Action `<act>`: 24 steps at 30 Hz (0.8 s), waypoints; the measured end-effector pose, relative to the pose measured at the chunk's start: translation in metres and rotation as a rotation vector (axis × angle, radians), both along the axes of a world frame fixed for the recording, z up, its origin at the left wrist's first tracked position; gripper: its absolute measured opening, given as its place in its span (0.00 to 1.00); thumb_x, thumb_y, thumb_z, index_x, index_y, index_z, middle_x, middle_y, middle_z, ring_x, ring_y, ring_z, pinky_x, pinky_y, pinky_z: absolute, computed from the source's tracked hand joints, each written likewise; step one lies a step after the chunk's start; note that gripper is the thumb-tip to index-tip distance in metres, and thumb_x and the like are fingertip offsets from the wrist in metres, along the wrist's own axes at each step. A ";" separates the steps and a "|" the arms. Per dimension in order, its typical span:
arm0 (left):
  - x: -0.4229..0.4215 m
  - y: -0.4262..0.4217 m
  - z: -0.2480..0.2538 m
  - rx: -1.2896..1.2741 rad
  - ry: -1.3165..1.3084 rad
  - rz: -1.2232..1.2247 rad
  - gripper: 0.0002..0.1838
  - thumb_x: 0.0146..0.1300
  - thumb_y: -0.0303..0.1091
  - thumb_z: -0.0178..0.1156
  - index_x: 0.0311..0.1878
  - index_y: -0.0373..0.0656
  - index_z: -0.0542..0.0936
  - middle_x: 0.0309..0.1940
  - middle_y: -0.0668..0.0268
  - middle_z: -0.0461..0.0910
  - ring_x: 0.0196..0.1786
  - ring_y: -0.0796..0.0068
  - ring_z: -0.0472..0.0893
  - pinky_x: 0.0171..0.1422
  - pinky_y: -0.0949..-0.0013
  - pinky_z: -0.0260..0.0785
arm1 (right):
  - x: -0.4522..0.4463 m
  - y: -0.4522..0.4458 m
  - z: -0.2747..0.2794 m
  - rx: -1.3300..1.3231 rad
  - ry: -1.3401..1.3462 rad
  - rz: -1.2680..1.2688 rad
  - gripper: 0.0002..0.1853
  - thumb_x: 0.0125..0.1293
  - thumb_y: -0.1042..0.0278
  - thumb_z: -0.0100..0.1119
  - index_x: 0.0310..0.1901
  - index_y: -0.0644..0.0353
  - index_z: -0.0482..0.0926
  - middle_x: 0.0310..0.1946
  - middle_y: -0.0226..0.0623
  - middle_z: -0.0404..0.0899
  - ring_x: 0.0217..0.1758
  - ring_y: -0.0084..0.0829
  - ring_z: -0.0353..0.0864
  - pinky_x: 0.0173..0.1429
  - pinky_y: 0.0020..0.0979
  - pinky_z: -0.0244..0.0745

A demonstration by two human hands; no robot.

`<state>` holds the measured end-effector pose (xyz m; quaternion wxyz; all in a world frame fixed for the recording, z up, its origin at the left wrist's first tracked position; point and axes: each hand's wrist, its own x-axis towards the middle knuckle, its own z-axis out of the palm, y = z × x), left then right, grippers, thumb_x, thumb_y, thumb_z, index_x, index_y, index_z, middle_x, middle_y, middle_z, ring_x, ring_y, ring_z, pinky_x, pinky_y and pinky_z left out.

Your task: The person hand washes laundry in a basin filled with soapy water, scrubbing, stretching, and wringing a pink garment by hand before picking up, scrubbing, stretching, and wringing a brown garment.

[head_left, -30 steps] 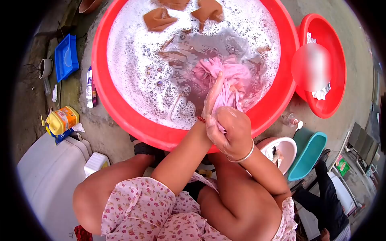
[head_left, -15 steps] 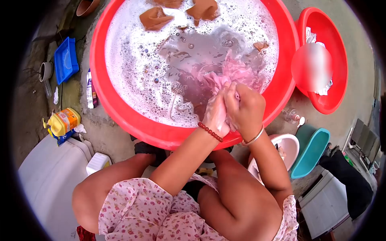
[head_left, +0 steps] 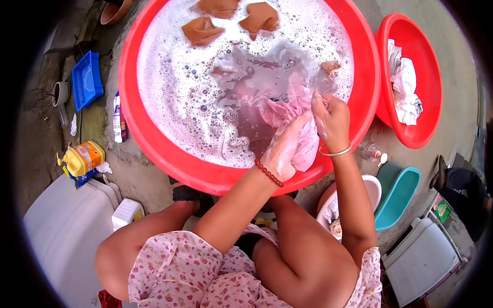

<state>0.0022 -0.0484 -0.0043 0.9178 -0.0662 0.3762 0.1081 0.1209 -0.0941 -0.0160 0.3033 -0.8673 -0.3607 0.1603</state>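
Note:
A wet pink cloth (head_left: 307, 146) is bunched between my hands near the front rim of a big red tub (head_left: 169, 172), its far part trailing into the water. My left hand (head_left: 281, 146), soapy and wearing a red bead bracelet, grips the cloth from its left side. On the other side my right hand (head_left: 334, 120), with a silver bangle, is curled with its thumb up and holds the cloth's right edge; some of its fingers are hidden. Thick suds (head_left: 174, 92) cover much of the grey water. Brown cloth pieces (head_left: 259, 19) float at the far side.
A smaller red basin (head_left: 431, 102) with white cloths (head_left: 405, 82) stands at right. Nearer are a clear bottle (head_left: 368, 150), a teal tub (head_left: 398, 197) and a pale basin (head_left: 371, 187). A yellow jug (head_left: 84, 156) and blue tray (head_left: 86, 79) lie left. Another person's dark-clothed leg (head_left: 465, 185) shows far right.
My hands were clasped tightly together on the pink cloth; now they are apart, with more cloth showing between them. The dark-clothed person at far right has shifted.

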 end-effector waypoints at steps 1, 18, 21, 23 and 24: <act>0.000 0.003 -0.001 0.015 -0.027 -0.016 0.13 0.66 0.34 0.52 0.52 0.41 0.74 0.45 0.67 0.79 0.48 0.77 0.78 0.54 0.73 0.71 | 0.008 0.000 -0.002 0.070 0.297 -0.066 0.13 0.62 0.63 0.57 0.24 0.62 0.78 0.13 0.36 0.71 0.17 0.23 0.69 0.24 0.28 0.64; -0.010 -0.008 -0.021 0.022 0.018 -0.038 0.16 0.67 0.50 0.50 0.30 0.50 0.71 0.14 0.73 0.67 0.16 0.82 0.69 0.19 0.82 0.59 | -0.055 0.006 0.041 0.023 -0.304 0.354 0.17 0.58 0.65 0.57 0.13 0.56 0.69 0.10 0.42 0.69 0.12 0.40 0.70 0.16 0.38 0.62; -0.021 -0.016 -0.014 -0.147 -0.354 -0.072 0.14 0.68 0.48 0.49 0.34 0.48 0.74 0.21 0.73 0.73 0.22 0.81 0.74 0.25 0.80 0.66 | -0.019 0.016 0.024 -0.156 -0.490 0.206 0.17 0.59 0.64 0.55 0.14 0.55 0.70 0.10 0.40 0.70 0.12 0.39 0.71 0.16 0.36 0.63; -0.015 -0.013 -0.021 0.098 0.068 -0.049 0.14 0.68 0.45 0.49 0.44 0.46 0.75 0.34 0.68 0.77 0.36 0.77 0.78 0.38 0.73 0.71 | -0.032 0.011 0.033 -0.187 -0.481 0.292 0.16 0.58 0.63 0.56 0.14 0.56 0.70 0.10 0.40 0.69 0.12 0.39 0.71 0.16 0.36 0.64; -0.014 -0.007 -0.018 0.202 0.246 -0.053 0.15 0.68 0.44 0.50 0.49 0.44 0.75 0.41 0.65 0.78 0.43 0.75 0.79 0.46 0.69 0.73 | -0.047 0.006 0.042 -0.157 -0.428 0.379 0.16 0.56 0.63 0.57 0.14 0.56 0.70 0.09 0.39 0.69 0.12 0.38 0.71 0.16 0.36 0.63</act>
